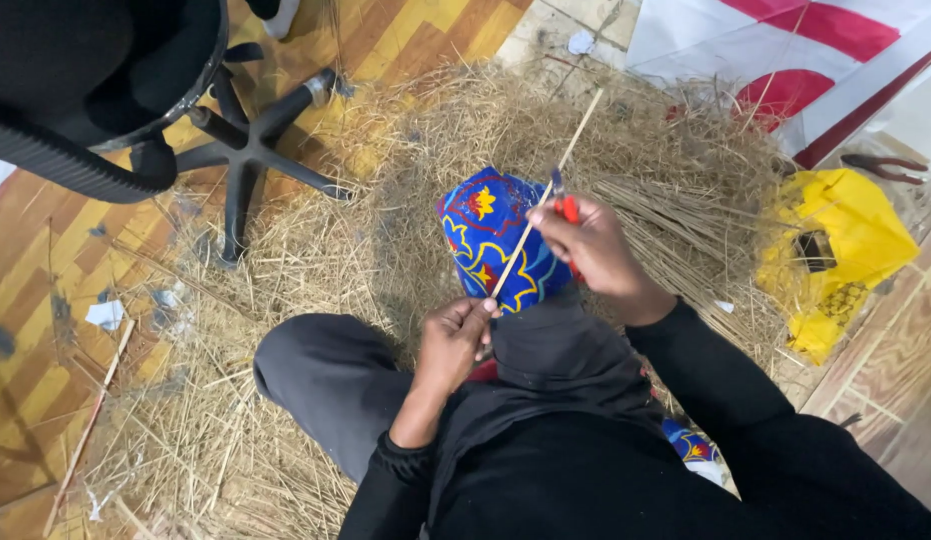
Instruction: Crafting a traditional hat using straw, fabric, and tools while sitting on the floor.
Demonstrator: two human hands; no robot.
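Gripping the lower end of a thin bamboo stick [546, 195], left hand [454, 345] was closed near the knee; right hand [591, 250] clamped a red-handled knife [564, 200] against the stick mid-length (blade touching it), hands apart, above blue patterned cloth [491, 235] and straw [386, 220]

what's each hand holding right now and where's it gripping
Left hand pinches the thin stick at its lower end. Right hand grips a red-handled blade by the handle, against the stick.

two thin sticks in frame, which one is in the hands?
The pale stick slanting across the blue patterned cloth, left hand at its lower end. The other stick lies untouched on the floor, far left.
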